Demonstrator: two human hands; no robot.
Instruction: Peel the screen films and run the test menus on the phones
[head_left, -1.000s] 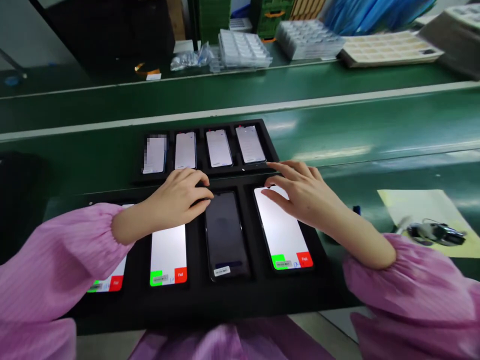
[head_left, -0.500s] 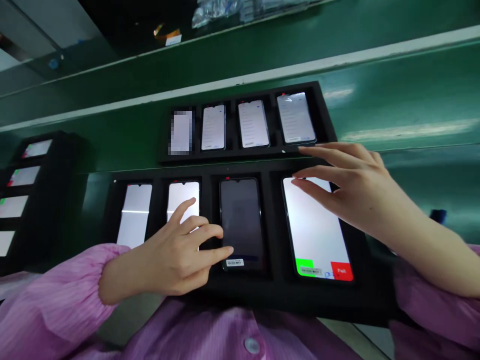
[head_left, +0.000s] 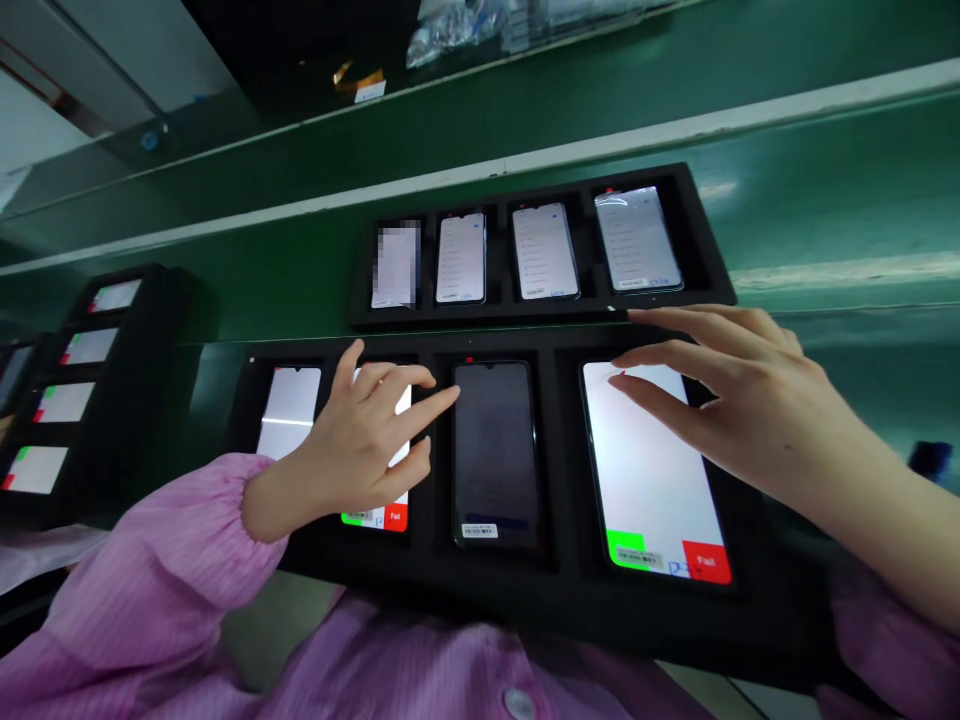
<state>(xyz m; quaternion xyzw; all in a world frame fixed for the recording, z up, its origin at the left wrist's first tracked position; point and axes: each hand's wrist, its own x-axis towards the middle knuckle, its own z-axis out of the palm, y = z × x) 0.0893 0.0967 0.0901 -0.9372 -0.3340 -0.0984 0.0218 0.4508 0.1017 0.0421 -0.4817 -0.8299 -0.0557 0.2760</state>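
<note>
The right grip (head_left: pixel 750 385) is narrow over the bright phone (head_left: pixel 649 470). The left grip (head_left: pixel 367 440) is wide beside the dark phone (head_left: pixel 495 450); touch softly.

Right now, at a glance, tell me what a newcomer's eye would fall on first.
Probably the bright phone at the right of the near tray, with green and red blocks in its bottom corners and the right hand at its top end. Next, the dark phone just left of it, black among lit screens, with a finger of the left hand at its upper left edge.
</note>
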